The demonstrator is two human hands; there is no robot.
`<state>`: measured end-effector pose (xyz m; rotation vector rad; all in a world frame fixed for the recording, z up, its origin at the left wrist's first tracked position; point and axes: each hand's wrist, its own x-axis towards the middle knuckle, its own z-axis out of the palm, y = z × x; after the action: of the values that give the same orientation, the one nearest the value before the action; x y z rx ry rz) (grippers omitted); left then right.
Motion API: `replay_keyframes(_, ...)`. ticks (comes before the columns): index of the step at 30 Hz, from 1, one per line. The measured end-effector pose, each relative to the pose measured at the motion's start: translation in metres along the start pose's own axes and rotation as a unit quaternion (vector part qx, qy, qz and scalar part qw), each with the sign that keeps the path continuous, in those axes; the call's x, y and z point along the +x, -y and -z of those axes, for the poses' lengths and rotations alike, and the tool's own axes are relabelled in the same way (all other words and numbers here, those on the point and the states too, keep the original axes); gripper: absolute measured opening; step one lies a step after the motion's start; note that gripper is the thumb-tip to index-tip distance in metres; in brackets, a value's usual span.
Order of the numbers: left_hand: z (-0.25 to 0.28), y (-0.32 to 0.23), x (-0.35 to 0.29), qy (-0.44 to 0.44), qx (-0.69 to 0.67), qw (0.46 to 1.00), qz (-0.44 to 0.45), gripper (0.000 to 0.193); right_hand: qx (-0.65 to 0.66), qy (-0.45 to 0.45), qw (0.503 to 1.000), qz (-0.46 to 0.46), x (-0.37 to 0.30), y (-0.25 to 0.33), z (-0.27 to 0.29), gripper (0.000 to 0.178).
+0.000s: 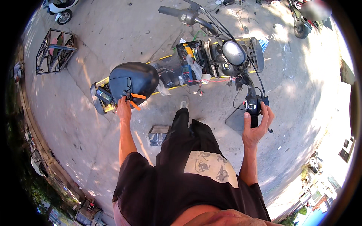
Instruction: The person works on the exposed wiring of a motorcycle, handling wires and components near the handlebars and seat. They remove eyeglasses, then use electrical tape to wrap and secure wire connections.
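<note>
An electric scooter with its body panels off stands crosswise in front of me. My right hand (258,123) is closed round the black handlebar grip (254,119), thumb on one side and fingers on the other, beside the switch housing (252,106). On the left, my left hand (123,110) is at the near edge of the black seat (139,77), fingers bent together. Pliers with orange handles (136,101) lie on the seat against those fingers; what the fingertips hold is hidden. A small black item with loops (127,83) lies just beyond.
A multimeter (186,74) with red leads sits amid exposed wiring mid-frame. The headlight unit (233,52) and far handlebar grip (169,11) stick up on the right. A box (157,135) is on the ground near my legs. A metal frame (55,52) stands far left.
</note>
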<state>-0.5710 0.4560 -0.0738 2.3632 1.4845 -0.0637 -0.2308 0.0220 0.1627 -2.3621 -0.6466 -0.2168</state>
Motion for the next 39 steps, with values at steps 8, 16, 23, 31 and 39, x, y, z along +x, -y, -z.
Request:
replay_keyframes(8,0.012,-0.013,-0.002,-0.028,0.0,1.0,-0.001,0.028,0.016,-0.01,1.0,0.007,0.0,-0.001,-0.002,0.059)
replay_keyframes(16,0.047,-0.038,0.01,-0.101,-0.038,0.994,-0.001,0.028,0.037,-0.003,0.999,-0.015,0.0,0.0,0.0,0.061)
replay_keyframes(23,0.06,-0.047,0.028,-0.182,-0.104,0.977,-0.03,0.037,0.029,-0.003,1.0,-0.004,0.001,-0.002,0.0,0.063)
replay_keyframes(31,0.097,-0.108,0.025,-0.143,-0.308,0.94,0.018,0.034,0.028,-0.007,1.0,-0.002,-0.001,-0.004,-0.002,0.061)
replay_keyframes(39,0.127,-0.197,0.009,-0.057,-0.617,0.784,-0.038,0.022,0.035,-0.005,0.999,-0.01,0.001,-0.001,-0.001,0.061)
